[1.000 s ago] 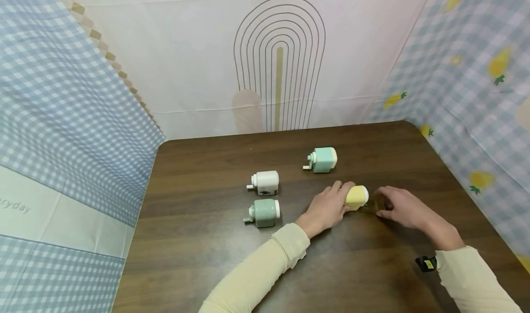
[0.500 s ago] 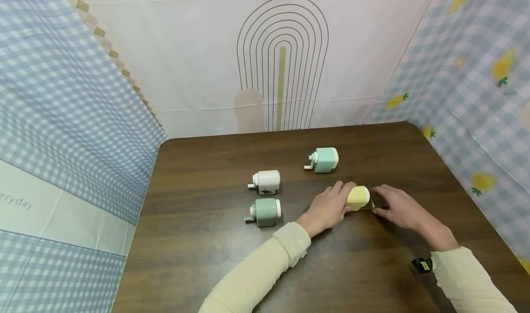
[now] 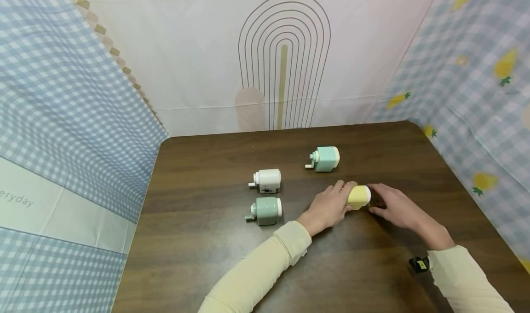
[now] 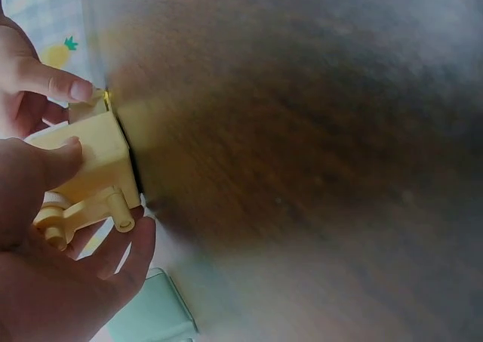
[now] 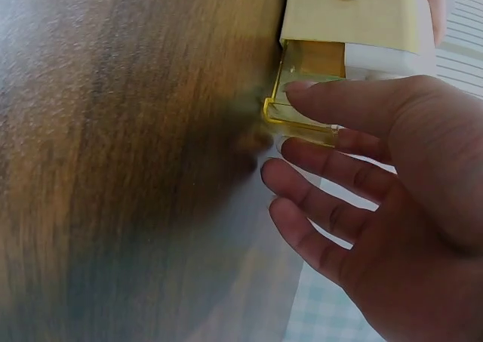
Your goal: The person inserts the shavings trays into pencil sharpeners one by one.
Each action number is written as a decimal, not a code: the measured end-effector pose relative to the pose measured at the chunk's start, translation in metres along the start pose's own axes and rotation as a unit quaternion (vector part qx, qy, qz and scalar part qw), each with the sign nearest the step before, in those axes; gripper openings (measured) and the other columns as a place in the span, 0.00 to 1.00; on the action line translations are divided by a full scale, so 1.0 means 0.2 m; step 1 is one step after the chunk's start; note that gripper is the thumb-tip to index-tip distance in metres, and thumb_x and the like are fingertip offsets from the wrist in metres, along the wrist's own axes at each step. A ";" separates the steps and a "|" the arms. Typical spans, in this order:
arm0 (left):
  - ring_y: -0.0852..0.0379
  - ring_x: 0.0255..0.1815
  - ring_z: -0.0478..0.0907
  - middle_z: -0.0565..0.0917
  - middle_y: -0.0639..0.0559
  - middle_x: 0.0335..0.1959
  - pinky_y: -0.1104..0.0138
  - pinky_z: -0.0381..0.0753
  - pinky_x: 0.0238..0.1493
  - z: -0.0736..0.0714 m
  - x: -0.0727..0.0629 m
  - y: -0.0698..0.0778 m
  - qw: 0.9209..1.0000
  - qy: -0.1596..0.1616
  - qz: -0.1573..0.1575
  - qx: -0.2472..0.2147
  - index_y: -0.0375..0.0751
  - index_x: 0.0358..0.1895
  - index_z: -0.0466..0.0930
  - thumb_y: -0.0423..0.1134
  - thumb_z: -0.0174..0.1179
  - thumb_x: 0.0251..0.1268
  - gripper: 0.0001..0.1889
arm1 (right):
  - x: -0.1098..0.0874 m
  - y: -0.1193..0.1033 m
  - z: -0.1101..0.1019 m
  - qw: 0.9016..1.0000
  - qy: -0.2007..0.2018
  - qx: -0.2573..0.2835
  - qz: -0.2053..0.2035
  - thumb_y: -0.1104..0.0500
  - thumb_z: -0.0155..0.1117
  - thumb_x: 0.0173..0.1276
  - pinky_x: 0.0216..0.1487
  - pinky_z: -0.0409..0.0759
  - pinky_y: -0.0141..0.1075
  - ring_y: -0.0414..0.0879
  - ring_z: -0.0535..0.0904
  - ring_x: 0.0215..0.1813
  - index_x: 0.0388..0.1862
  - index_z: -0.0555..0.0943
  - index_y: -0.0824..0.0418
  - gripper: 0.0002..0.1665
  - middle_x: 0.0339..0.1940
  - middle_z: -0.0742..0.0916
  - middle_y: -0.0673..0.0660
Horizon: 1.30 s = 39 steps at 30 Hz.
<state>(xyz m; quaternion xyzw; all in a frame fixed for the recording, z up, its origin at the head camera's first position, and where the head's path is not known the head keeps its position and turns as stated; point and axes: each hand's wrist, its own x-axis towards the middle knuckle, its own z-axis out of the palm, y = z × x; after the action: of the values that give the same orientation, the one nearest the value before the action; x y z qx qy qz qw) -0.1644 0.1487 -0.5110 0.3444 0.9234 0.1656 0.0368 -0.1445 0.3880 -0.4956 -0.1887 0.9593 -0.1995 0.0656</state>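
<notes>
A yellow crank pencil sharpener (image 3: 358, 197) sits on the table's right half. My left hand (image 3: 329, 205) grips its body, thumb on one side and fingers round the other. In the left wrist view, its crank handle (image 4: 94, 208) shows beside that hand. From the opposite end a see-through yellow shavings drawer (image 5: 304, 69) sticks partway out. My right hand (image 3: 393, 205) pinches the drawer's outer end between thumb and index finger, the other fingers loosely bent beneath. The drawer is mostly hidden by this hand in the head view.
Left of the hands, a white sharpener (image 3: 269, 181) and a grey-green sharpener (image 3: 267, 211) lie close together. A mint sharpener (image 3: 326, 159) is farther back. Patterned cloth (image 3: 198, 64) hangs behind the wooden table (image 3: 190, 253) and along both sides.
My right hand has moved left toward the yellow sharpener, sliding the drawer farther into it. My left hand keeps its grip in place.
</notes>
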 end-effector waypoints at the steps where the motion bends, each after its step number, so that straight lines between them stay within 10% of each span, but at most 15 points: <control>1: 0.61 0.53 0.77 0.74 0.58 0.64 0.68 0.84 0.46 0.00 0.00 0.00 1.000 0.000 -0.001 0.000 0.59 0.81 0.58 0.53 0.62 0.78 0.34 | 0.00 0.00 0.00 1.000 -0.002 0.003 0.003 0.62 0.79 0.66 0.40 0.84 0.46 0.50 0.84 0.43 0.68 0.75 0.73 0.35 0.58 0.84 0.69; 15: 0.61 0.53 0.77 0.74 0.58 0.65 0.68 0.84 0.46 0.01 0.01 0.00 1.000 -0.005 -0.001 0.004 0.59 0.82 0.57 0.53 0.61 0.78 0.35 | 0.03 -0.01 0.01 0.999 -0.019 0.048 0.007 0.63 0.78 0.68 0.35 0.77 0.37 0.41 0.77 0.36 0.55 0.78 0.64 0.22 0.37 0.83 0.50; 39: 0.61 0.53 0.77 0.74 0.58 0.64 0.68 0.84 0.46 0.02 0.02 0.00 1.000 0.003 0.003 0.017 0.58 0.81 0.59 0.54 0.61 0.78 0.34 | 0.05 -0.03 0.02 0.993 -0.038 0.113 0.009 0.67 0.77 0.67 0.35 0.77 0.36 0.41 0.77 0.35 0.51 0.76 0.63 0.20 0.33 0.80 0.49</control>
<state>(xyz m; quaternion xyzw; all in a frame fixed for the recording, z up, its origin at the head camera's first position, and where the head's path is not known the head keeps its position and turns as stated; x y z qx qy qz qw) -0.1660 0.1517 -0.5143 0.3475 0.9250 0.1512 0.0278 -0.1501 0.3778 -0.4963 -0.1792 0.9291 -0.2985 0.1246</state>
